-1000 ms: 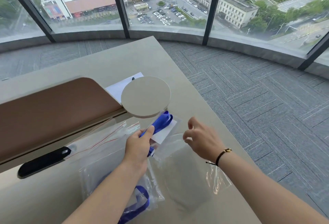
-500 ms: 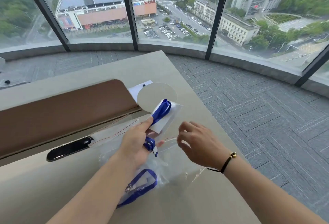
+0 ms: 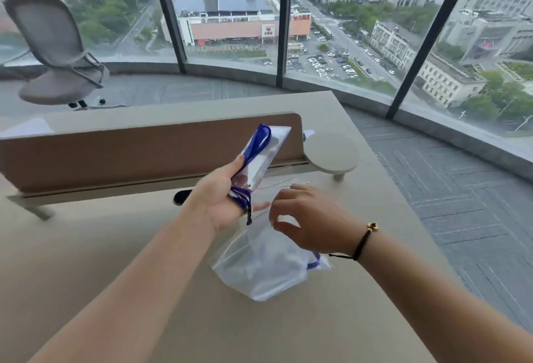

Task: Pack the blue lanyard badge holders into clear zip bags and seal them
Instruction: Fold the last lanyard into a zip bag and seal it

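Observation:
My left hand (image 3: pixel 223 198) grips a clear badge holder with a blue lanyard (image 3: pixel 259 157), lifted off the desk and tilted up to the right. The lanyard's blue strap loops over the holder's top and hangs below my fingers. Just to the right, my right hand (image 3: pixel 311 218) pinches the top edge of a clear zip bag (image 3: pixel 265 267), which lies crumpled on the beige desk (image 3: pixel 115 261). A bit of blue strap shows inside that bag near my right wrist. The bag's mouth sits just below the held holder.
A brown divider panel (image 3: pixel 115 157) runs along the desk behind my hands. A round beige disc on a short stem (image 3: pixel 331 155) stands at the panel's right end. A black oblong object (image 3: pixel 181 196) peeks out behind my left wrist. A grey office chair (image 3: pixel 57 54) stands far left by the windows.
My left hand has raised the badge holder higher off the desk. My right hand has taken hold of the bag's top edge. The camera view has swung left and up.

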Action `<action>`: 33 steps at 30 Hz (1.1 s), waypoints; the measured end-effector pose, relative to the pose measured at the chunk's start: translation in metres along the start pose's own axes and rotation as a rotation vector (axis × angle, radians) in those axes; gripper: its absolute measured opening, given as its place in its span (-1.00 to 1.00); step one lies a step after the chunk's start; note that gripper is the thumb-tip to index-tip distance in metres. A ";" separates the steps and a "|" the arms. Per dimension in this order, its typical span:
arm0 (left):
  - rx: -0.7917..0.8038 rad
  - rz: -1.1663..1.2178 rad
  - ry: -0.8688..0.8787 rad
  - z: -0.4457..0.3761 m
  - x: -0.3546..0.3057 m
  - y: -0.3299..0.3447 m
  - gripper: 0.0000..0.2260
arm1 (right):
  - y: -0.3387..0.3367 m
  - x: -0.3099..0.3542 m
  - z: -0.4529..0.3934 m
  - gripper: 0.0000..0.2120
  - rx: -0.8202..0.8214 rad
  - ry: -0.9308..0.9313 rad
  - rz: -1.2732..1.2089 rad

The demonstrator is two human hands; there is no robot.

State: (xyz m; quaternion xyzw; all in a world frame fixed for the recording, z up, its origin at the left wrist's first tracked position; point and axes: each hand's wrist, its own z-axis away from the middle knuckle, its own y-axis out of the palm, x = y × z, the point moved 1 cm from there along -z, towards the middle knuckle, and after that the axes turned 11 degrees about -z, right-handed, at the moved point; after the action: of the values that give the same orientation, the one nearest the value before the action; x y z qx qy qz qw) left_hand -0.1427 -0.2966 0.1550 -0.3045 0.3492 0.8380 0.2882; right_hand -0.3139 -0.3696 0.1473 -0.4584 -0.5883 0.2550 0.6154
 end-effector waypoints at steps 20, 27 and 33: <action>-0.362 0.206 0.225 0.044 -0.019 -0.142 -0.75 | 0.081 0.081 -0.063 -0.85 0.262 -0.081 0.093; -0.326 0.287 0.272 0.042 -0.029 -0.137 -0.75 | 0.092 0.078 -0.066 -0.89 0.308 -0.030 0.083; -0.325 0.256 0.288 0.040 -0.024 -0.130 -0.87 | 0.090 0.077 -0.061 -0.88 0.326 0.021 0.113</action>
State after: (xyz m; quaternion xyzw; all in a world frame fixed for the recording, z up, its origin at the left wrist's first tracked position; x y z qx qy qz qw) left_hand -0.0490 -0.1961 0.1413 -0.4163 0.2831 0.8608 0.0742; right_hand -0.2212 -0.2799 0.1145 -0.3874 -0.5063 0.3763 0.6723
